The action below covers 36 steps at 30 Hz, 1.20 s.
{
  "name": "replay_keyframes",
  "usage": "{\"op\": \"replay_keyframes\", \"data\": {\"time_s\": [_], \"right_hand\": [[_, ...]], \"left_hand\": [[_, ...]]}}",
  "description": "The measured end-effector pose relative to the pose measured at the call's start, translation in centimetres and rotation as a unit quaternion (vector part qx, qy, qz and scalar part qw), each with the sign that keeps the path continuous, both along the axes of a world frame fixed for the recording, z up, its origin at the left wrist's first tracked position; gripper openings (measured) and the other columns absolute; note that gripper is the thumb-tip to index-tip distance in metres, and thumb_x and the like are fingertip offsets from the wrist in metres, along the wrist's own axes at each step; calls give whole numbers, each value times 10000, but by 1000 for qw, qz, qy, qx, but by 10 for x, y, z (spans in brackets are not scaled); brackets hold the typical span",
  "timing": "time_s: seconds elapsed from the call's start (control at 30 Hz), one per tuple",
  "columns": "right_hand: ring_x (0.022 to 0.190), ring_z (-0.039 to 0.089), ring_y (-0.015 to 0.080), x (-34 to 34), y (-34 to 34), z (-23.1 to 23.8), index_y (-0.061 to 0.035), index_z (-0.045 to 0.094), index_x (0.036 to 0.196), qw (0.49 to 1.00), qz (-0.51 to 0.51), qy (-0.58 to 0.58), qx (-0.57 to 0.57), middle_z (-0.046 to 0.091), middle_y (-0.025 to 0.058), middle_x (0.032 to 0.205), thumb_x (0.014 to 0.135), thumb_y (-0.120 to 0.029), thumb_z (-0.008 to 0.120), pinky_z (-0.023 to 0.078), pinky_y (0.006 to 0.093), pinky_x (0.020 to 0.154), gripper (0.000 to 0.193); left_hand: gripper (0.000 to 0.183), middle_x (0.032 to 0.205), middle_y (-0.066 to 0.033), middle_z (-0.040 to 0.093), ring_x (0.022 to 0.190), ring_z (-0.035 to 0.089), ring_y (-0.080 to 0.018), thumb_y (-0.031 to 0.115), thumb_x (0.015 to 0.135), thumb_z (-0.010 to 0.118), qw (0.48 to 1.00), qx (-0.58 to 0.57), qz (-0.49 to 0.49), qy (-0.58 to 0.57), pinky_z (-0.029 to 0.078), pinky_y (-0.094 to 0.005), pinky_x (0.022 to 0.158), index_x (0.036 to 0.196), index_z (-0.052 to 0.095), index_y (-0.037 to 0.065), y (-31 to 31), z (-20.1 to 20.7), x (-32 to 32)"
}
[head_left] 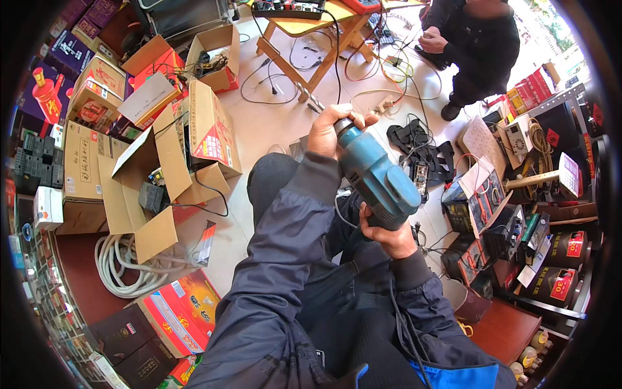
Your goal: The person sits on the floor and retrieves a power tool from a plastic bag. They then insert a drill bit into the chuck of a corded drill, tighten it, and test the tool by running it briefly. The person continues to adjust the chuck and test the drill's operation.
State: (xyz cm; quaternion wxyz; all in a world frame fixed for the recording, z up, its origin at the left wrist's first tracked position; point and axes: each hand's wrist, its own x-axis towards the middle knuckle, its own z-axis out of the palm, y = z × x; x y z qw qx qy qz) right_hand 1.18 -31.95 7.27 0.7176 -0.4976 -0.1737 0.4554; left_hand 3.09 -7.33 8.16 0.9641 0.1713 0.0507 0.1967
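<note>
A teal power drill [379, 175] is held in front of me, its chuck end pointing up and away to the left. My left hand [327, 133] is wrapped around the dark chuck at the front. Beyond that hand a metal drill bit [315, 102] sticks out. My right hand [392, 240] grips the rear end of the drill from below, fingers mostly hidden under the housing. Part of a cable loops down beside the drill, near my knees.
Open cardboard boxes [152, 243] and a coiled pale hose [116, 272] lie to the left. Ahead stands a wooden-legged table [298, 27] with cables around it. At the far right a person in dark clothes [483, 39] stands. Electronics and a hammer [534, 179] crowd the right.
</note>
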Motion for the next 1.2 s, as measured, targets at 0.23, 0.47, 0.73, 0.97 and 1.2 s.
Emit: {"op": "replay_keyframes", "data": {"time_s": [0.23, 0.47, 0.73, 0.97, 1.2], "right_hand": [[849, 663, 234, -6, 2, 5, 36, 618, 1298, 996, -12, 80, 40, 660, 141, 1128, 698, -14, 759, 525, 363, 763, 618], [874, 663, 212, 0, -4, -7, 30, 635, 1272, 998, -2, -53, -23, 658, 124, 1139, 736, 14, 762, 519, 346, 769, 552], [840, 653, 234, -7, 2, 4, 42, 616, 1284, 995, -16, 81, 54, 639, 144, 1152, 724, 8, 760, 515, 359, 738, 579], [880, 660, 187, -3, -1, 8, 21, 677, 1154, 996, -45, -44, -60, 688, 87, 952, 709, 55, 796, 524, 319, 814, 462], [853, 663, 207, -7, 0, 7, 24, 639, 1230, 998, -28, 58, 4, 677, 83, 946, 707, 11, 805, 522, 347, 802, 549]], "left_hand": [[204, 829, -162, 690, 1063, 709, -416, 167, 949, 597, 999, 19, 17, -33, 487, -511, 1115, 869, 647, -14, -3, -3, -2], [190, 814, -151, 693, 1054, 714, -398, 164, 956, 605, 1000, 3, -6, 2, 499, -489, 1099, 888, 645, -8, -1, -5, 0], [188, 808, -142, 687, 1035, 716, -392, 173, 954, 617, 999, 27, 19, -41, 481, -508, 1129, 867, 648, 9, -4, -5, -1], [247, 803, -124, 688, 1043, 721, -371, 204, 971, 614, 999, 19, -27, 35, 495, -469, 1098, 836, 655, 2, 1, -3, -1], [262, 795, -113, 680, 1047, 723, -360, 216, 976, 621, 1000, 8, 3, 9, 499, -456, 1077, 830, 655, 1, -5, 1, -5]]}}
